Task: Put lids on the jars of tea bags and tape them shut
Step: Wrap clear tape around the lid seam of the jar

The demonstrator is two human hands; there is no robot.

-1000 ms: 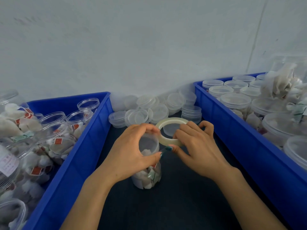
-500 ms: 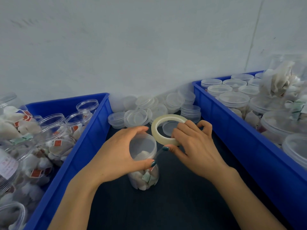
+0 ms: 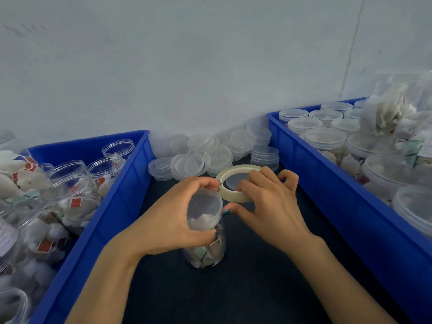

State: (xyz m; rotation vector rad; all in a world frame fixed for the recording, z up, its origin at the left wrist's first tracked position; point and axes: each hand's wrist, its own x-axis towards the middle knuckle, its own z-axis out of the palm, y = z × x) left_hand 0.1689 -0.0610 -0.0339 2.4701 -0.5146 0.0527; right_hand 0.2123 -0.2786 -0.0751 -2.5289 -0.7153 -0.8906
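Your left hand (image 3: 173, 220) curls its fingers round the lidded jar (image 3: 205, 230), upright on the tabletop. Just right, touching the lid, your right hand (image 3: 268, 206) pinches the tape roll (image 3: 236, 181).

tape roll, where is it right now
In the head view the tape roll is mid-frame in the right hand, just right of the lidded jar the left hand grips.

No words or numbers can be read. A white label (image 3: 5, 238) on a jar (image 3: 25, 230) at the far left has faint marks, too blurry to make out. The red tags (image 3: 45, 246) and the green and white tags (image 3: 201, 251) on the tea bags (image 3: 203, 219) are too small to read.
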